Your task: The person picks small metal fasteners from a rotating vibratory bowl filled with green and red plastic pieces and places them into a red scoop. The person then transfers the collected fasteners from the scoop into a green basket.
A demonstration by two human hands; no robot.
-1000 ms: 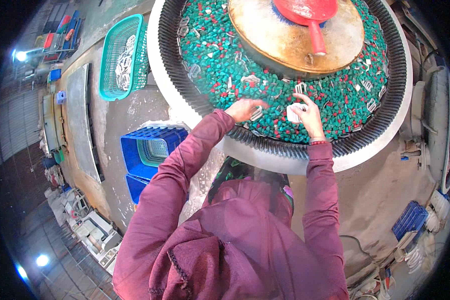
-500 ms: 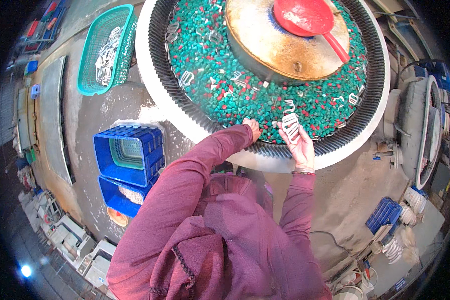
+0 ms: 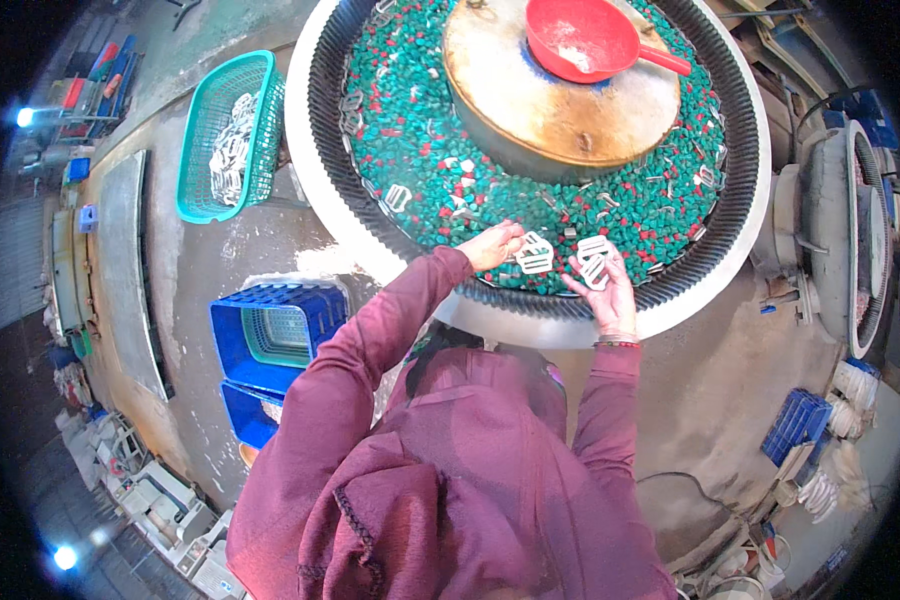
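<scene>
A big round tub with a white rim and black ribbed wall holds green and red chips mixed with silvery metal buckles. My left hand pinches a bunch of metal buckles at the tub's near edge. My right hand holds another bunch of buckles just beside it, over the chips. Both arms wear maroon sleeves. A brown domed hub fills the tub's middle, with a red scoop lying on top.
A teal basket with several metal buckles sits on the floor to the left. Blue crates stand stacked near my left side, more blue crates at right. A grey machine stands right of the tub. The floor is wet concrete.
The view has shifted so the tub sits higher and closer. Both hands have lifted bunches of buckles out of the chips at the tub's near edge and hold them side by side.
</scene>
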